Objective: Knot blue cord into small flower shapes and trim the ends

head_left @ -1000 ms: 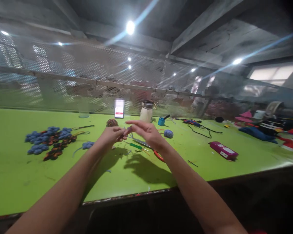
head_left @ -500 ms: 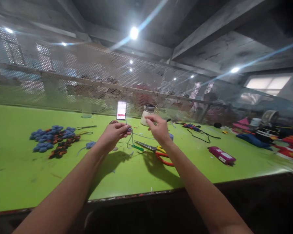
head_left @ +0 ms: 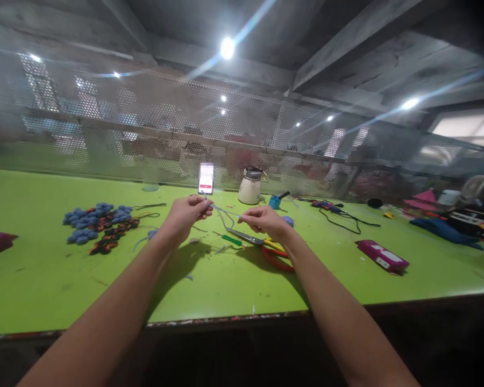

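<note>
My left hand (head_left: 189, 215) is closed in a pinch on blue-grey yarn (head_left: 225, 217); most of the worked piece is hidden by the fingers. A thin strand stretches across to my right hand (head_left: 262, 221), whose thumb and forefinger are pinched at its end. Loose yarn loops down between the hands. Beneath them on the green table (head_left: 210, 301) lie scissors (head_left: 246, 236) with red and yellow handles, partly behind my right wrist, and a small green-handled tool (head_left: 232, 240). Beside my left wrist is a small blue yarn piece (head_left: 152, 234).
Blue and dark-orange crocheted flowers (head_left: 100, 226) lie at the left. A lit phone (head_left: 206, 178), a cream jug (head_left: 250, 187) and a blue jar (head_left: 274, 202) stand at the back. Right of my arms are black cord (head_left: 339, 219) and a purple box (head_left: 383, 257).
My right hand has come down and closed on the strand near my left hand. My left hand keeps its pinch. The view has shifted slightly left, and the blue jar now shows.
</note>
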The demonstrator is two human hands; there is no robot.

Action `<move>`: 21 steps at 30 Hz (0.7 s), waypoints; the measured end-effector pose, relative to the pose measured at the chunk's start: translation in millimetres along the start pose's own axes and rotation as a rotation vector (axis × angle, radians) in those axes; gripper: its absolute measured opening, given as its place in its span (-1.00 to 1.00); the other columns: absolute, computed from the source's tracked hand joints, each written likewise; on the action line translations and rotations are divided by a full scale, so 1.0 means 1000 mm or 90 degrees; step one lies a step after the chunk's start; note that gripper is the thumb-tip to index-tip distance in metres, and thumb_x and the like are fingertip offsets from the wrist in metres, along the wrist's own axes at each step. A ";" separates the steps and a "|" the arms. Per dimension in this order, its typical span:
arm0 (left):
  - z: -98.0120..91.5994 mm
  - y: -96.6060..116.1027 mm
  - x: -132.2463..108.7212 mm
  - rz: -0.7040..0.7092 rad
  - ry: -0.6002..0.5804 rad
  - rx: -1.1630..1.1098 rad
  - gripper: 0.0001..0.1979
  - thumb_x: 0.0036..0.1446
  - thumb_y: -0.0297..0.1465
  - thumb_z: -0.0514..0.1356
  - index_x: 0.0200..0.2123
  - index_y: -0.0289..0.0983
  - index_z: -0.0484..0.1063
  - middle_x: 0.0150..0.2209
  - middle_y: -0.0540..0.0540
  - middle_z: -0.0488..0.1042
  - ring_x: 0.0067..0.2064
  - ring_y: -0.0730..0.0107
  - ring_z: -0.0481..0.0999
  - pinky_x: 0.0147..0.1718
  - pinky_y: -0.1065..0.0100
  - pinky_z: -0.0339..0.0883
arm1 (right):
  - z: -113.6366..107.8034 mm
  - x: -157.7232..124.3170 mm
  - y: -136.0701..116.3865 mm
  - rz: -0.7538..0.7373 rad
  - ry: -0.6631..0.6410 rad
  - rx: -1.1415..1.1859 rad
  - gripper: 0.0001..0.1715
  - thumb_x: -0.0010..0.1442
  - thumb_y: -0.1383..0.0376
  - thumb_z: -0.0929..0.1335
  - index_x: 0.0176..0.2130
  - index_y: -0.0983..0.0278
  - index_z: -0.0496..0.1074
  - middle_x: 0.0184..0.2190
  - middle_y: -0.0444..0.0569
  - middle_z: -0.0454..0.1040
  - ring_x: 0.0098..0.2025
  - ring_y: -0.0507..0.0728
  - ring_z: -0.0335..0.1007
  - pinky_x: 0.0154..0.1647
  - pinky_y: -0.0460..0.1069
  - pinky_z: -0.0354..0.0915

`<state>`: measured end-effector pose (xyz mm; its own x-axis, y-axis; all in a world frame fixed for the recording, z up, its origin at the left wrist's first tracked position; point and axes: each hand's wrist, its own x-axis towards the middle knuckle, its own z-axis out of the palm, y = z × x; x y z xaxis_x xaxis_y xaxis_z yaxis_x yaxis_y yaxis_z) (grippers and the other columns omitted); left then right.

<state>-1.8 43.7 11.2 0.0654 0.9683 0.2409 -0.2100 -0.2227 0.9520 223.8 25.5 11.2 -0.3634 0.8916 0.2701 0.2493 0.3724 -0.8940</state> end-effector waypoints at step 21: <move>-0.007 0.003 0.005 0.024 0.191 -0.001 -0.96 -0.05 -0.54 0.26 -0.50 -0.39 0.44 -0.55 -0.04 0.46 -0.53 0.57 0.40 -0.44 0.46 0.28 | -0.053 -0.003 0.013 0.045 0.227 0.137 -0.75 -0.23 0.24 0.46 -0.55 0.40 0.48 -0.48 0.10 0.50 -0.48 0.08 0.41 -0.57 -0.08 0.24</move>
<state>-8.8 48.3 14.2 -0.2333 0.9495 0.2097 -0.2080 -0.2594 0.9431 275.5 41.4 17.9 -0.0091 0.9602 0.2790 0.0552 0.2791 -0.9587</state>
